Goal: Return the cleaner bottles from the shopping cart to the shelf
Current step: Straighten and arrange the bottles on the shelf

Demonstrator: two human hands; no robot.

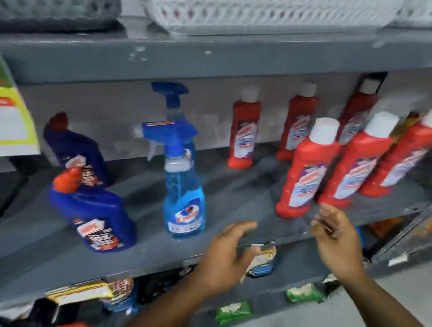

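Both hands are empty and held in front of the grey shelf's (pixel 215 249) front edge. The left hand (pixel 225 253) has its fingers spread and loosely curled, closed on nothing; the right hand (pixel 337 239) is likewise open, fingers relaxed, just below the base of the nearest red bottle without touching it.

On the shelf just above the right hand stand three red cleaner bottles with white caps: front red bottle (pixel 305 173), middle red bottle (pixel 354 167) and right red bottle (pixel 402 159), close together in a row. Behind them, near the back wall, are three more back-row red bottles (pixel 244 133), spaced apart.

Left of the left hand stands a blue spray bottle (pixel 183 188) with a trigger head, a second sprayer (pixel 171 97) behind it. Further left are two dark blue angled-neck bottles: front toilet cleaner (pixel 96 216) and rear toilet cleaner (pixel 77 151).

A wire cart edge (pixel 413 229) shows at right. White baskets (pixel 276 5) sit on the shelf above.
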